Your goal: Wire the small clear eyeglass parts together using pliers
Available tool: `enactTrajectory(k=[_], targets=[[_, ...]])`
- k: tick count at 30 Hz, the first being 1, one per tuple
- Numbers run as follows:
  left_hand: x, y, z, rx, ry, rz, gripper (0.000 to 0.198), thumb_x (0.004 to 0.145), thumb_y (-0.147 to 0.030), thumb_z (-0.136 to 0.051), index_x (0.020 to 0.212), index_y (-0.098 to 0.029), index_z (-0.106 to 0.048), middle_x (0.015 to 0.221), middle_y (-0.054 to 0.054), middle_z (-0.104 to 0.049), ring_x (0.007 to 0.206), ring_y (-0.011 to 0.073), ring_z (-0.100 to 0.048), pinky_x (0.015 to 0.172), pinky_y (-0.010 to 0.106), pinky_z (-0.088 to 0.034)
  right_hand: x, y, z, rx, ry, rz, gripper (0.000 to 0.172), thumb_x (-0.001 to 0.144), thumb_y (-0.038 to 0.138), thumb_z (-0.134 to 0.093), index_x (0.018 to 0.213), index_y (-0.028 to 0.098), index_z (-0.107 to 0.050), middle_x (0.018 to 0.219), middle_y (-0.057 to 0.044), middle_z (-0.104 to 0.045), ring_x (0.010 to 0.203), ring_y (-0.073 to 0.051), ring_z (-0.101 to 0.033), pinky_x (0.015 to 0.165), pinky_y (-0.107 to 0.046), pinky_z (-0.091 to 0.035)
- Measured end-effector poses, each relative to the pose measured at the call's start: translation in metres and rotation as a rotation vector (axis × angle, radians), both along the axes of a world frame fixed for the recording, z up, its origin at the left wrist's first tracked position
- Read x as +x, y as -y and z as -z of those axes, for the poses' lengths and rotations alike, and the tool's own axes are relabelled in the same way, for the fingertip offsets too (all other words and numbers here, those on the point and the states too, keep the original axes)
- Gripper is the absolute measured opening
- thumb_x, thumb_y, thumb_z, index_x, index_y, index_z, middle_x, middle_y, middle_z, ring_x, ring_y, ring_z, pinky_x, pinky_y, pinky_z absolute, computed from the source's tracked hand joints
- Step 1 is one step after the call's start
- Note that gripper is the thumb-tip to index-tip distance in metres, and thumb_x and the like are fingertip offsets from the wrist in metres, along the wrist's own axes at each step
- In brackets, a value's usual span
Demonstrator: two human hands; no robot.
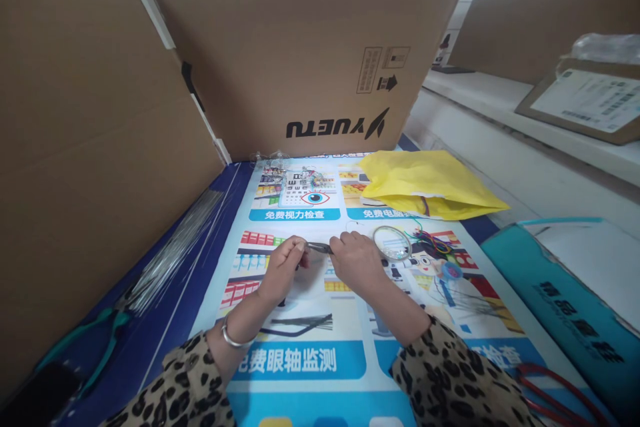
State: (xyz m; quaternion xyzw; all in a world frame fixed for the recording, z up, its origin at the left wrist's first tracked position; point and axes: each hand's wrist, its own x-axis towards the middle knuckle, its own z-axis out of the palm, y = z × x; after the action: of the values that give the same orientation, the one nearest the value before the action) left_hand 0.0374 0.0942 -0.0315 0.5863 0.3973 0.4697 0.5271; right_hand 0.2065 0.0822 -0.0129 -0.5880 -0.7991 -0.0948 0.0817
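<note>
Both my hands meet above the printed mat (pixel 320 407), near its middle. My right hand (pixel 356 260) is closed around a slim dark metal tool (pixel 319 248), which looks like tweezers or narrow plier jaws; its tip points left. My left hand (pixel 286 267) is pinched at that tip, and whatever lies between its fingers is too small or hidden to name. A round clear dish (pixel 393 243) lies just right of my right hand. Beside it is a bundle of coloured threads (pixel 435 242). Several thin dark wires (pixel 305 321) lie below my hands.
A bundle of silvery wires (pixel 173 250) and teal-handled pliers (pixel 95 340) lie at left. Cardboard panels (pixel 300 60) stand behind and left. A yellow pouch (pixel 430 180) is at back right, a teal box (pixel 560 300) at right, and red-handled scissors (pixel 560 390) at front right.
</note>
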Motion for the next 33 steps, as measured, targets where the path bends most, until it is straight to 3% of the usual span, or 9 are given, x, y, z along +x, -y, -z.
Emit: enactTrajectory(k=[13,33], targets=[[0.0002,-0.0003,-0.0003,-0.066,0.022,-0.011,0.021,0.084,-0.034,-0.044,0.075,-0.017,-0.052,0.060,-0.002,-0.052,0.055,0.0099,-0.049,0.056,0.023,-0.039,-0.0047,0.0011,0.0034,-0.101,0.021,0.025,0.016,0.082,0.018,-0.038,0.086,0.018,-0.054,0.082,-0.008,-0.058,0.077,-0.020,-0.052,0.064,-0.029,-0.032],[-0.0005,0.0001,-0.0029,-0.162,-0.008,-0.013,0.024,0.081,-0.038,-0.045,0.072,-0.017,-0.050,0.058,-0.003,-0.051,0.050,0.0098,-0.050,0.051,0.022,-0.039,-0.0103,0.0043,0.0042,-0.238,-0.015,0.052,0.019,0.084,0.027,-0.039,0.090,0.017,-0.055,0.085,-0.009,-0.061,0.077,-0.019,-0.058,0.063,-0.026,-0.038]])
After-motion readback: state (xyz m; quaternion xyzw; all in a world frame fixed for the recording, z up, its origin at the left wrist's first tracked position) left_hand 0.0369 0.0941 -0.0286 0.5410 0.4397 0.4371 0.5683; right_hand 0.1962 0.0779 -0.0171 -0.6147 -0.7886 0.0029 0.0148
